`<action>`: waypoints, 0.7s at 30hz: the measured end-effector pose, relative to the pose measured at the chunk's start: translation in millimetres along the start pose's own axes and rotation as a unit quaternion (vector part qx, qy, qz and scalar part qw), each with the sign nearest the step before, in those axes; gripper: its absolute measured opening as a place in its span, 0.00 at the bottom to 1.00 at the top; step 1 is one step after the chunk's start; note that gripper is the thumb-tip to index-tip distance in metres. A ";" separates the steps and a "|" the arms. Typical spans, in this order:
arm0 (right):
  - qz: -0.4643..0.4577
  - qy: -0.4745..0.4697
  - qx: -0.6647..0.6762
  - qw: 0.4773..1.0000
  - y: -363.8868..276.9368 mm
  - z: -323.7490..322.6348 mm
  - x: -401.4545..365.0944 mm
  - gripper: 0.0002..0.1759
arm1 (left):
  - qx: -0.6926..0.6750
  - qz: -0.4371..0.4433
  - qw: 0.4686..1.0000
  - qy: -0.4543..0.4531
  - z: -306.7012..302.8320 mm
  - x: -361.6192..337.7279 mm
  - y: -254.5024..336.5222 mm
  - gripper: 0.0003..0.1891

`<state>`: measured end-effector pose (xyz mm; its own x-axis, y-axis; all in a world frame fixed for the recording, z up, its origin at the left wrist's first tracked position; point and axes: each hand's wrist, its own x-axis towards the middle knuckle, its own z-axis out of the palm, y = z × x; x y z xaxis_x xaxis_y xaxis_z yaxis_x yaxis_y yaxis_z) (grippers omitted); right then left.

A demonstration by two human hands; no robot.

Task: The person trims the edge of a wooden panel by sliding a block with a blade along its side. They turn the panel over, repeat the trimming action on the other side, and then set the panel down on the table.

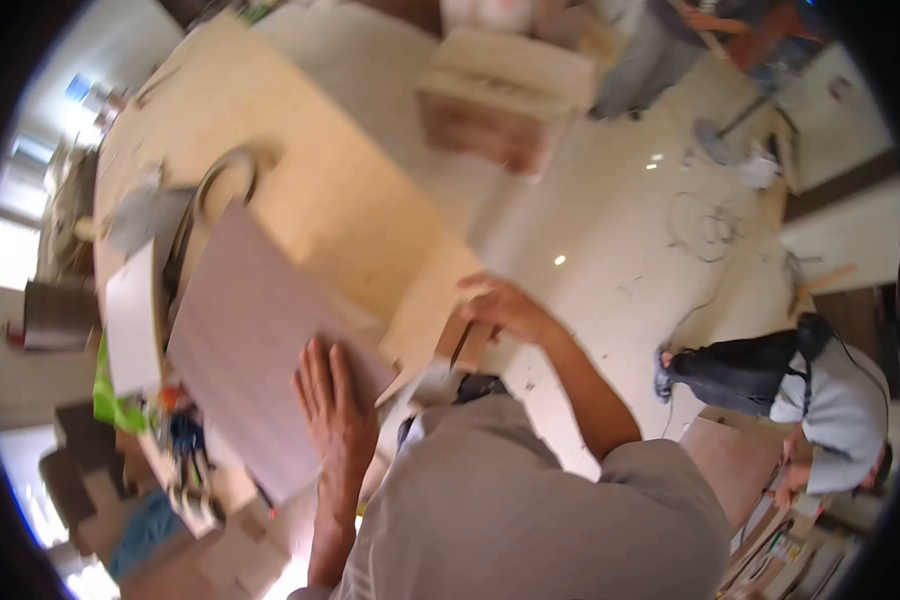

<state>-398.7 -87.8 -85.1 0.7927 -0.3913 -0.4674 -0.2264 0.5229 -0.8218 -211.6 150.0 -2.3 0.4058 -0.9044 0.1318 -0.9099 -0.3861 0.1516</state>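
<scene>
In the head view, the left hand (338, 400) is lying open, palm down, on the brown laminate panel (260, 345), with its fingers extended and pointing away from the body. The panel is resting at an angle on the light wood worktable (310, 170), toward its near side. The right hand (505, 308) is gripping the upper end of a small brown piece (452, 336) with bent fingers, beside the table's near corner. Blur is obscuring the exact finger contact.

A curved strip (210, 185) is lying on the table just beyond the panel. A white board (134, 318) is sitting to the left of the panel, and a bright green item (116, 395) is showing near that board's lower end. At the right, a co-worker (838, 400) is bending over a second brown panel (732, 462), with both hands near its edge. A cable (705, 228) is lying in loops on the glossy floor (570, 240).
</scene>
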 end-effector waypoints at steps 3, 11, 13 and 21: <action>-0.033 0.037 0.054 0.997 13.5 4.7 5.9 0.24 | -0.053 0.018 0.998 -0.004 -13.4 5.0 10.2 0.42; -0.030 -0.181 0.303 0.935 24.2 27.0 14.5 0.28 | -0.001 0.053 0.998 0.014 -11.7 14.0 14.3 0.37; -0.014 -0.207 0.325 0.923 27.8 30.0 21.7 0.26 | 0.004 0.054 0.998 0.019 -11.4 14.9 16.0 0.37; 0.031 -0.075 0.347 0.934 7.8 59.1 48.4 0.08 | 0.017 0.059 0.998 0.012 -15.4 31.3 21.7 0.32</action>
<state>-328.7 -58.0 -94.9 0.8722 -0.2614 -0.4135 0.1063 0.9264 -0.3613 -217.3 116.1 20.2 0.2978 -0.9394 0.1695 -0.9535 -0.2842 0.1004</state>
